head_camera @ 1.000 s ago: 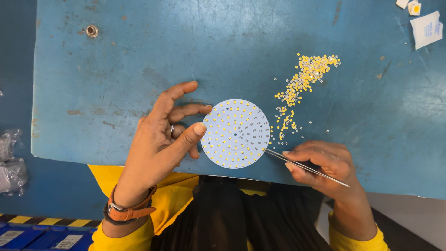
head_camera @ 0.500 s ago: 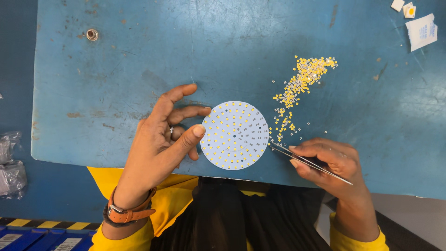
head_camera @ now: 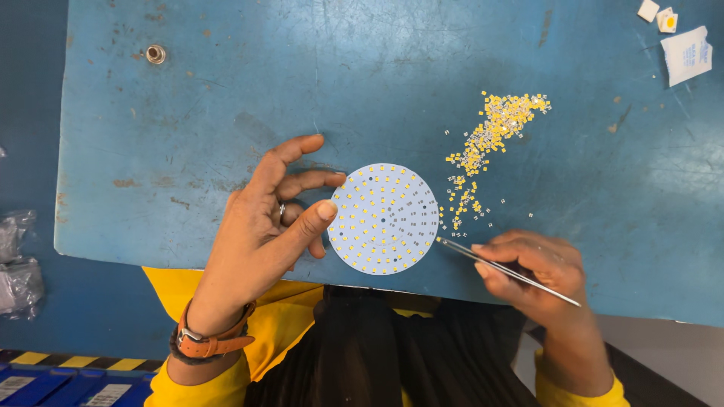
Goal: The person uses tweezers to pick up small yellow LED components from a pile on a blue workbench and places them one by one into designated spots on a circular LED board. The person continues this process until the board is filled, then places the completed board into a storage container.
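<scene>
- The round white circuit board [head_camera: 385,218], studded with rows of small yellow square chips, lies flat near the front edge of the worn blue table [head_camera: 188,113], roughly at the middle of that edge.
- The left hand [head_camera: 264,234] steadies the board: its thumb tip touches the board's left rim, while the other fingers are spread and lifted, so this grip is apart and clamps nothing.
- The right hand [head_camera: 535,271] pinches a pair of thin metal tweezers [head_camera: 505,269] at the front edge, right of the board; its grip is closed on them. The tips sit just at the board's right rim. Whether they carry a chip is too small to tell.
- Risk: the board is held only by one thumb, so a push from the tweezers could likely spin or slide it, and it lies close enough to the front edge to slip off into the lap.
- Risk: a chip squeezed too hard or at an angle may spring away and be lost on the table.
- Risk: the loose heap of tiny yellow chips [head_camera: 490,136] lies open on the table behind and to the right of the board; a sleeve or wrist passing over could scatter it.
- Containers: none holds the chips. A small white paper packet [head_camera: 685,54] lies at the back right corner, its contents unseen, and crumpled clear plastic bags [head_camera: 19,264] lie off the table's left edge.
</scene>
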